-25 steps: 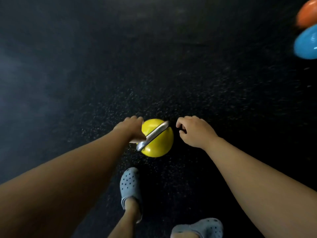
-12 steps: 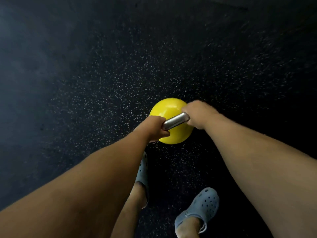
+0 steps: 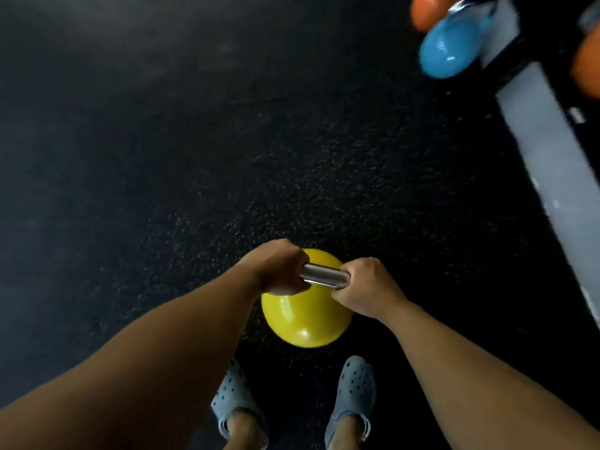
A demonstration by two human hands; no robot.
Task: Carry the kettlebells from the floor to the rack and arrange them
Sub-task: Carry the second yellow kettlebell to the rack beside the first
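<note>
A yellow kettlebell (image 3: 303, 319) with a steel handle (image 3: 324, 277) hangs low in the middle of the view, above the black speckled floor. My left hand (image 3: 276, 267) grips the handle's left end and my right hand (image 3: 365, 284) grips its right end. At the top right a blue kettlebell (image 3: 446, 51) sits blurred, with an orange kettlebell (image 3: 425, 11) behind it. The grey beam of the rack (image 3: 548, 151) runs down the right edge, and another orange kettlebell (image 3: 586, 66) shows beyond it.
My two feet in grey clogs (image 3: 354, 394) stand just below the yellow kettlebell. Black rubber floor (image 3: 162, 141) spreads wide to the left and ahead.
A second ago only my left hand was at the handle; my right hand then closed on it. The view has since swung right, bringing the rack and the blue and orange kettlebells into sight.
</note>
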